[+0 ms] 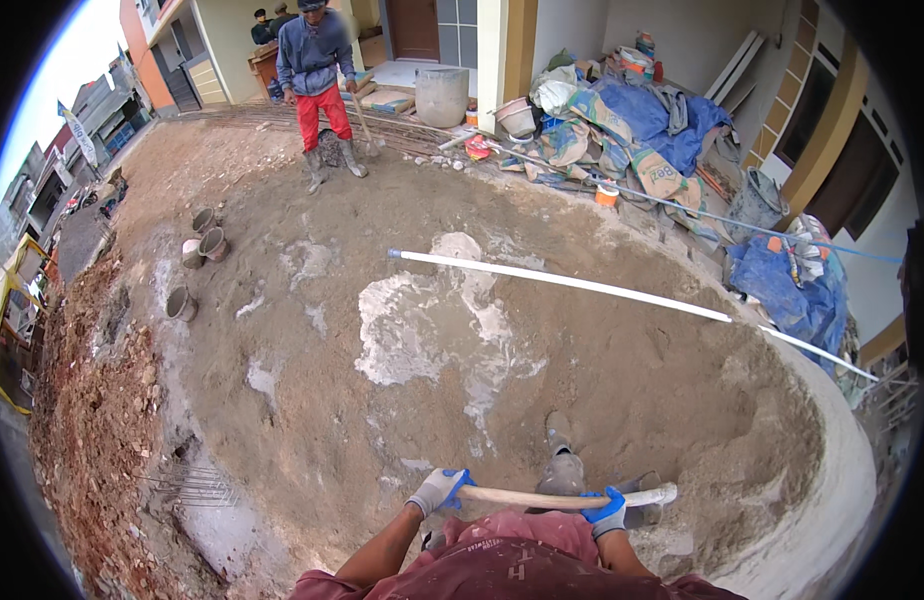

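Across the front of my body lies a long wooden tool handle (527, 497), held nearly level. My left hand (442, 490), in a grey and blue glove, is closed round its left part. Farther right, my right hand (607, 508) in a matching glove grips it near a pale, crusted end (652, 495). What kind of tool it is cannot be made out. Just beyond the handle shows one of my muddy grey boots (560, 468), standing on damp grey-brown sand or mortar mix (622, 400). A whitish wet patch (397, 320) spreads over the ground ahead.
A white pipe (582, 285) crosses the ground ahead towards the right. Several buckets (182, 303) stand at left. A person in red trousers (324, 100) holds a long-handled tool at the back. Blue tarps (682, 115) and sacks lie far right; steel rods (197, 487) protrude at lower left.
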Tool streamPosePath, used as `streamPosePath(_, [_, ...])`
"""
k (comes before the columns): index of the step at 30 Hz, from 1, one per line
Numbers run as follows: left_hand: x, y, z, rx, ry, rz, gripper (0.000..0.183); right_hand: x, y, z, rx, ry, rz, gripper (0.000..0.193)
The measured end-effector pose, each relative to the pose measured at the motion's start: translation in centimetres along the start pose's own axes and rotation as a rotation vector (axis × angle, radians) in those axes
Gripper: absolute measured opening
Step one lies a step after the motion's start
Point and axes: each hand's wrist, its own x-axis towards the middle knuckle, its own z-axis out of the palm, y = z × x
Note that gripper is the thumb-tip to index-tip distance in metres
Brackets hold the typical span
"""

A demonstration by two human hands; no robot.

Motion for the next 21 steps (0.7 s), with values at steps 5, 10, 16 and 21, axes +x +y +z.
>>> streamPosePath(5, [2.1, 5.1, 0.3, 0.201, 0.022, 0.123, 0.041, 7.3, 0.6, 2.3, -0.069, 0.039, 0.102, 0.023])
streamPosePath(10, [6.6, 8.0, -0.3, 0.082, 0.152, 0.138, 0.041, 9.6, 4.3, 19.1, -0.389, -0.126, 0.306, 0.023])
streamPosePath(16, [9.2, 16.7, 5.8, 0.127, 0.129, 0.096, 0.037, 15.9, -1.2, 26.7, -0.482, -0.177, 0.438, 0.025])
streamPosePath(21, [10.3, 14.3, 12.5, 0.102, 0.367, 0.212, 0.031, 19.9, -11.0, 25.0, -0.512, -0.057, 0.515, 0.029])
